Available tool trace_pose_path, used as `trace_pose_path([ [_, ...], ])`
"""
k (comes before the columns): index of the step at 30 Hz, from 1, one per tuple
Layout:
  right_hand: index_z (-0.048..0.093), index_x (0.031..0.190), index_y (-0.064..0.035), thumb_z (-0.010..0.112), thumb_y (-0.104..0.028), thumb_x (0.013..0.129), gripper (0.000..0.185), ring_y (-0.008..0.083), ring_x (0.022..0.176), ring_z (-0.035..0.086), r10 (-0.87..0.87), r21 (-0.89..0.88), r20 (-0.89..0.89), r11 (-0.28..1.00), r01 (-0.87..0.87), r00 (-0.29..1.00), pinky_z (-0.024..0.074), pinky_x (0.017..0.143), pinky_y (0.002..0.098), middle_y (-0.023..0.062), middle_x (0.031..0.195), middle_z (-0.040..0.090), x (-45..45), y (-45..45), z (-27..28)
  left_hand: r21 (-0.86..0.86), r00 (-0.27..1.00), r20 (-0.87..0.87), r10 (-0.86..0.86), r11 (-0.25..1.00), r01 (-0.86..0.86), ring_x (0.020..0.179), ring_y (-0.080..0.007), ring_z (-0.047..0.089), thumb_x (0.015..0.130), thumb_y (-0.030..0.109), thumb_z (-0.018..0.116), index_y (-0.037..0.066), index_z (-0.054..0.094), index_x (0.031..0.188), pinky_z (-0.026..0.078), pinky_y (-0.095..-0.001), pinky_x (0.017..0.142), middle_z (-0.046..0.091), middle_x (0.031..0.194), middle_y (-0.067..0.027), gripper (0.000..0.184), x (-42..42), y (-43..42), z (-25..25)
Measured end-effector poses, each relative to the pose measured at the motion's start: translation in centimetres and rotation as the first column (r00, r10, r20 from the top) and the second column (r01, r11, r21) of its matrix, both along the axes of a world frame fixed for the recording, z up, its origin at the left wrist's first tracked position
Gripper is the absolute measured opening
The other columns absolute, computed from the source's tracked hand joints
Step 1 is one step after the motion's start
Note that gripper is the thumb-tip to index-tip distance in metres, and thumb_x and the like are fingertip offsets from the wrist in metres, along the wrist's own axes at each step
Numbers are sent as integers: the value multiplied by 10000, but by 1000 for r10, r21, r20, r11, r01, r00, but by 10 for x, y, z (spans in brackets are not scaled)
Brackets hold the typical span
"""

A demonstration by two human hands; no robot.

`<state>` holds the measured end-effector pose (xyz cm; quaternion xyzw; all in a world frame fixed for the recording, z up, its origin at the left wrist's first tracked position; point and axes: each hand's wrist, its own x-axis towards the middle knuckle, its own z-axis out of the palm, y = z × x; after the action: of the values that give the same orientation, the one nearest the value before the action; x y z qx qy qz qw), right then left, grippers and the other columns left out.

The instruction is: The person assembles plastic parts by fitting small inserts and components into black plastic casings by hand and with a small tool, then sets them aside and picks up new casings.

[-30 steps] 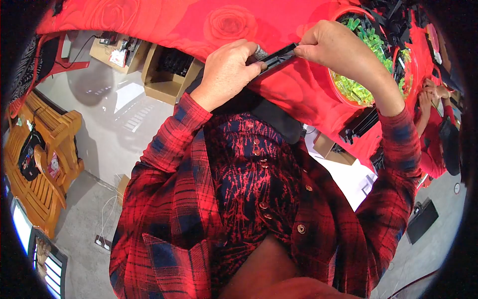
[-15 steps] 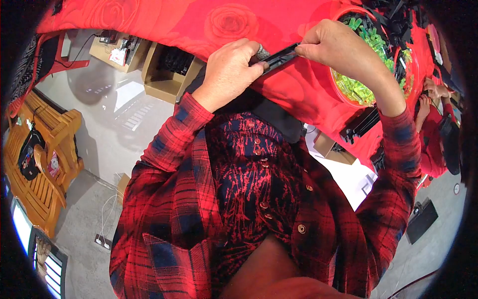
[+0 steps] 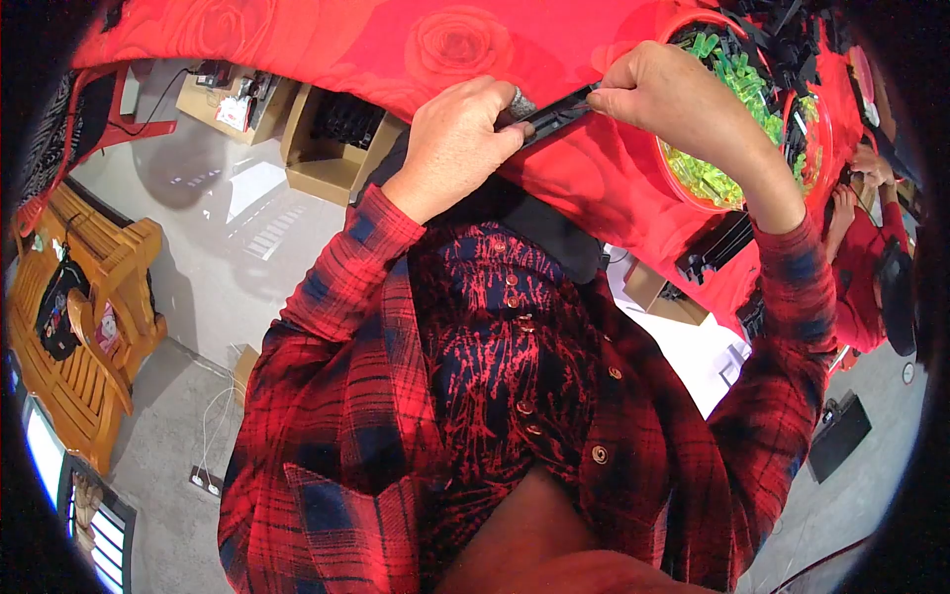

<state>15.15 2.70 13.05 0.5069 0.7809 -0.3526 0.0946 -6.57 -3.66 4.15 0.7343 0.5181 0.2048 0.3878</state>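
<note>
A slim black plastic strip is stretched between my two hands above the red tablecloth. My left hand pinches its near-left end between thumb and fingers; a grey patterned band sits on one finger. At the other end, my right hand grips the strip with thumb and bent forefinger. Just right of that hand stands a red basin holding green and yellow translucent pieces and black parts. The strip's exact kind cannot be made out, and its ends are hidden by my fingers.
Beside the basin is a smaller red container with similar pieces. Black parts are heaped behind. Open cardboard boxes stand below the table at left. Another person's hands show at far right. A wooden bench stands at left.
My hands stay almost in place. The black strip looks slightly turned between my fingers, and my right hand has shifted very little. The other person's hands at far right have moved slightly.
</note>
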Motion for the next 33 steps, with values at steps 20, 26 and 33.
trace_pose_path([
  [20,673,715,21,665,-280,796,312,397,578,601,39,4,26,999,-39,999,469,571,475,236,590,564,-5,3,0,1,1000,18,-7,1000,7,851,-331,623,770,213,709,36,631,836,482,-454,714,619,815,-119,205,3,-2,-1],
  [26,677,717,33,657,-247,771,285,407,623,622,66,52,38,996,-68,997,493,615,485,250,626,584,-6,0,-2,23,1000,30,2,1000,-3,858,-333,619,759,196,708,34,629,836,480,-451,711,614,813,-119,196,5,-3,0],
  [33,678,783,21,699,-238,817,261,344,548,562,60,64,93,996,-66,994,430,542,423,205,618,554,-7,-5,-2,26,1000,21,3,1000,-4,834,-361,623,793,223,710,8,637,896,477,-431,719,625,837,-171,249,5,-4,3],
])
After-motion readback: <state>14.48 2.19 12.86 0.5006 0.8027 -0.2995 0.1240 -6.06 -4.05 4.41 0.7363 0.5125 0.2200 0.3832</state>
